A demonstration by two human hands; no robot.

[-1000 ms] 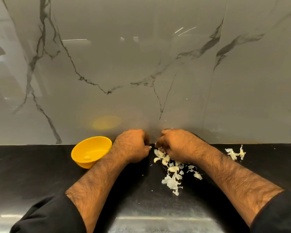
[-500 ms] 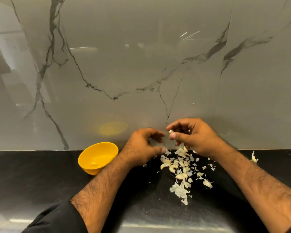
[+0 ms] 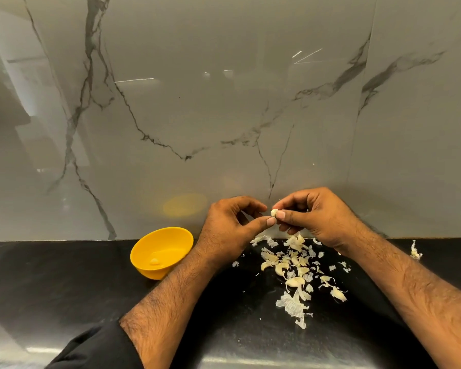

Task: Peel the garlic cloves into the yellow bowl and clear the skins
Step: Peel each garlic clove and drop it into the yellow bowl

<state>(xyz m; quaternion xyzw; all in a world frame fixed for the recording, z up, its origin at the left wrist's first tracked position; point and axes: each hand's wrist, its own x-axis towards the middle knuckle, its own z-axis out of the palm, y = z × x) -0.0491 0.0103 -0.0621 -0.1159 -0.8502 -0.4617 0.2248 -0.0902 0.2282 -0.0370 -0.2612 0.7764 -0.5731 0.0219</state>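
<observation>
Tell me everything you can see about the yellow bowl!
The yellow bowl is small, round and bright yellow all over, smooth like plastic. It sits on the black counter, close to the marble wall, whose shiny face shows a blurry yellow reflection of it. It seems to lean a little, its opening facing the camera. Inside lies one pale garlic clove. The left hand is just beside the bowl; whether the wrist brushes its rim is unclear.

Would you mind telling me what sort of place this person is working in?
Most likely a home or small kitchen: a glossy black countertop against a marble-look tiled wall, with a yellow bowl and scattered garlic skins from peeling.
</observation>
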